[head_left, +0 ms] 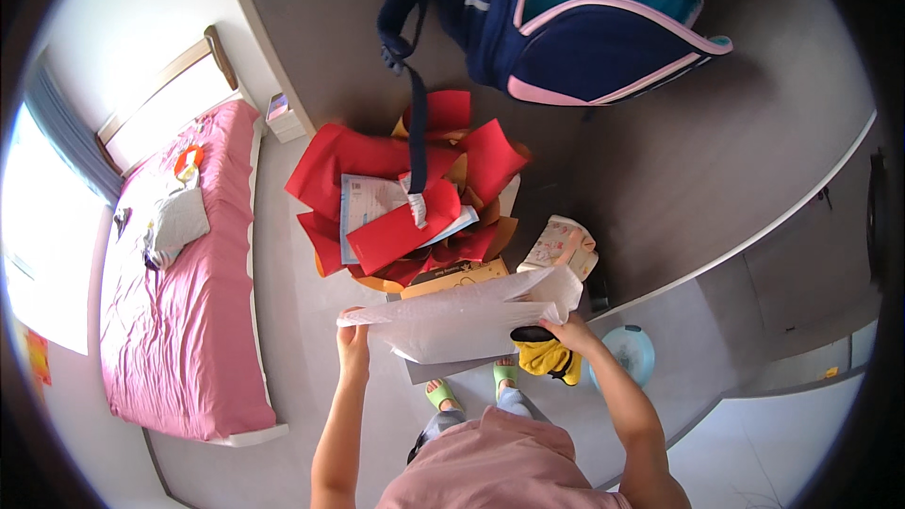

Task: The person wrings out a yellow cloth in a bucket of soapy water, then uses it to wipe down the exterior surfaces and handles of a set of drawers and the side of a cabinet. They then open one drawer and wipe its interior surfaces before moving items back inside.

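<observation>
1. I see left hand (353,347) and right hand (571,332) pinching opposite ends of white translucent sheet (452,328), held above floor (294,339).
2. Looks light, soft, maybe slippery; I'd grip both end edges.

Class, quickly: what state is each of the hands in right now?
Left hand: closed, holding the left end of the white sheet.
Right hand: closed, holding the white sheet near its right end.

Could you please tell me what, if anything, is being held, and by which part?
A whitish sheet or bag: left hand at its left end, right hand at its right end.
</observation>
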Motion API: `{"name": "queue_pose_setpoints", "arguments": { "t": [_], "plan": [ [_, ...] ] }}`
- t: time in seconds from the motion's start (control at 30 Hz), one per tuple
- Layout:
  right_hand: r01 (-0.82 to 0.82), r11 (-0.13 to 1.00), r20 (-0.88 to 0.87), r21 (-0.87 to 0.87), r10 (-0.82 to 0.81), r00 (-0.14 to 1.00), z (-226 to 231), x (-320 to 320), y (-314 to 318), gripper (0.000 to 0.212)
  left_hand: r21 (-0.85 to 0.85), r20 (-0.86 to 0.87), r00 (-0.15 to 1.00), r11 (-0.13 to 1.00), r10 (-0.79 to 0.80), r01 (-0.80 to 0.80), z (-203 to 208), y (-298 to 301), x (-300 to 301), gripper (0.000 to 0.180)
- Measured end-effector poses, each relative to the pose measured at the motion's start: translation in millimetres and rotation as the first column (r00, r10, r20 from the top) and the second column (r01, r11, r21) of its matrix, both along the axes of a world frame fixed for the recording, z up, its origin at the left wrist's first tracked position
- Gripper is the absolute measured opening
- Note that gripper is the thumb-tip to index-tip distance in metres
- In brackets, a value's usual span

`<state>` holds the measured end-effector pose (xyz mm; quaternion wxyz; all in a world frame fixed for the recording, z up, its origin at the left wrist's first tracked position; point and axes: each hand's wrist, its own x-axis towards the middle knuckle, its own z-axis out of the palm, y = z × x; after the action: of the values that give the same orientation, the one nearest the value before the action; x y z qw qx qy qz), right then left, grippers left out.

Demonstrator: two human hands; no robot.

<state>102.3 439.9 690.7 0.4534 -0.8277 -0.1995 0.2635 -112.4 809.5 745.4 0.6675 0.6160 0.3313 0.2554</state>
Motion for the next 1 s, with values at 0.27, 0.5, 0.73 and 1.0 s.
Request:
{"name": "queue_pose_setpoints", "arguments": {
  "t": [0.27,0.5,0.73,1.0],
  "plan": [
    [-0.029,0.985,0.118,0.172,0.009,0.993,-25.1,-16.2,-24.9,0.025,0.938,-0.309,0.922,0.087,-0.234,0.337,102.7,-73.4,57.6,0.093],
    [-0.102,0.993,0.470,-0.057,0.117,0.875,-51.5,-41.4,-38.2,0.017,0.697,-0.712,0.610,-0.246,-0.348,0.674,70.6,-75.2,140.9,0.123],
    [-0.113,0.986,0.534,-0.122,0.162,0.830,-45.2,-62.7,-39.6,0.008,0.621,-0.768,0.583,-0.527,-0.264,0.580,47.5,-80.5,141.2,0.111],
    [-0.117,0.979,0.535,-0.167,0.190,0.823,-28.9,-67.0,-45.3,0.026,0.725,-0.686,0.604,-0.309,-0.405,0.616,-11.2,-87.2,129.3,0.028]
  ]
}}
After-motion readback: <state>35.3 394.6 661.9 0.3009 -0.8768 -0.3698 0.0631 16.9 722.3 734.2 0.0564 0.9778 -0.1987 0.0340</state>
